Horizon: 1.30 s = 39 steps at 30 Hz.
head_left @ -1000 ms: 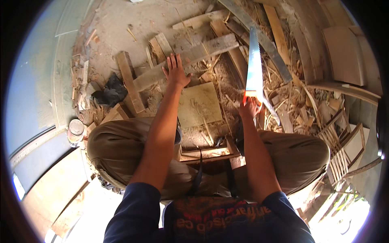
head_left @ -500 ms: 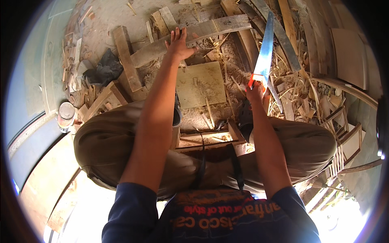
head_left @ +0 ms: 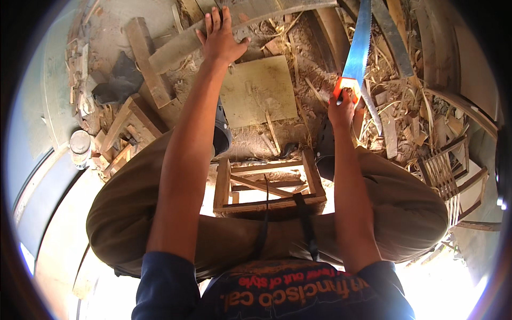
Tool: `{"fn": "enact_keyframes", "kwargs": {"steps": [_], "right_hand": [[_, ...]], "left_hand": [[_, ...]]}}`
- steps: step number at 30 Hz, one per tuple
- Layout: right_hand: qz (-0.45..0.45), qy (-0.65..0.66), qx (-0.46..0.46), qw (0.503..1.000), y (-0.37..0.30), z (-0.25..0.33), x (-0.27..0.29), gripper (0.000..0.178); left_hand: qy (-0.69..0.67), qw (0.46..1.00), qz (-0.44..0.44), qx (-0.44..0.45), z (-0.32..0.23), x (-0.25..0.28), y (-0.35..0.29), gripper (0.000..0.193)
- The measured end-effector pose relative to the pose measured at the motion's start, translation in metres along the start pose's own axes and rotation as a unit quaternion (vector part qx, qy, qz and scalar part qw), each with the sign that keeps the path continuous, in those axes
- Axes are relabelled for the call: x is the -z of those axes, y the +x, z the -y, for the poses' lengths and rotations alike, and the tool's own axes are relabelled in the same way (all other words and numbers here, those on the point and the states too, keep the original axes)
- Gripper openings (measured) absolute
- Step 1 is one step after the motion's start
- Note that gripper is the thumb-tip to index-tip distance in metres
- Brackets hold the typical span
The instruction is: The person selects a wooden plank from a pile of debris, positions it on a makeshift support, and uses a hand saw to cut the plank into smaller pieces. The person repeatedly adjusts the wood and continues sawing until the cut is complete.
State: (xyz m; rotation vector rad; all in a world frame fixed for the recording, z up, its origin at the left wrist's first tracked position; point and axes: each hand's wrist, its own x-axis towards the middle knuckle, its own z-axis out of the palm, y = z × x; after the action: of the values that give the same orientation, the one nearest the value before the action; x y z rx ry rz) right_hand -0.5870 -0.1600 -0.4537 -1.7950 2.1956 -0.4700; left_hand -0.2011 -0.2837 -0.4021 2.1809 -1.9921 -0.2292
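My left hand (head_left: 223, 44) is open, its fingers spread over a long weathered wooden plank (head_left: 181, 49) that lies across the far side. My right hand (head_left: 342, 109) is wrapped round the orange handle of a handsaw (head_left: 357, 50), whose bright toothed blade points away from me. The blade's far end runs out at the top edge of the view. Right of the plank, the saw is held apart from it. Between my hands, nearer me than the plank, a square board (head_left: 258, 93) dusted with sawdust lies on the ground.
A wooden frame (head_left: 314, 184) stands between my legs. Wood offcuts (head_left: 146, 61) and a dark crumpled bag (head_left: 120, 80) lie on the left, near a can (head_left: 80, 144). On the right are scraps, shavings and a slatted wooden piece (head_left: 445, 173).
The view has shifted, so the plank and board sit higher and more of the wooden frame shows. The saw stays in my right hand; my left hand remains spread at the plank.
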Motion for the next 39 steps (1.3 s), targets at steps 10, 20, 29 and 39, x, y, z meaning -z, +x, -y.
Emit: {"fn": "enact_keyframes", "kwargs": {"steps": [10,20,29,39], "right_hand": [[0.081,0.01,-0.067,0.994,0.013,0.021,0.026,0.046],[0.025,0.099,-0.133,0.986,0.025,0.064,0.0,0.035],[-0.003,0.075,-0.182,0.98,0.022,0.066,-0.023,0.04],[-0.056,0.017,-0.191,0.98,0.025,0.091,-0.014,0.041]], "left_hand": [[-0.009,0.997,0.053,0.051,-0.024,0.029,0.007,0.105],[-0.004,0.988,0.141,0.062,-0.023,0.048,0.016,0.108],[0.009,0.998,0.057,0.04,-0.018,0.031,0.001,0.11],[0.006,0.999,-0.018,0.03,-0.027,0.021,0.003,0.094]]}}
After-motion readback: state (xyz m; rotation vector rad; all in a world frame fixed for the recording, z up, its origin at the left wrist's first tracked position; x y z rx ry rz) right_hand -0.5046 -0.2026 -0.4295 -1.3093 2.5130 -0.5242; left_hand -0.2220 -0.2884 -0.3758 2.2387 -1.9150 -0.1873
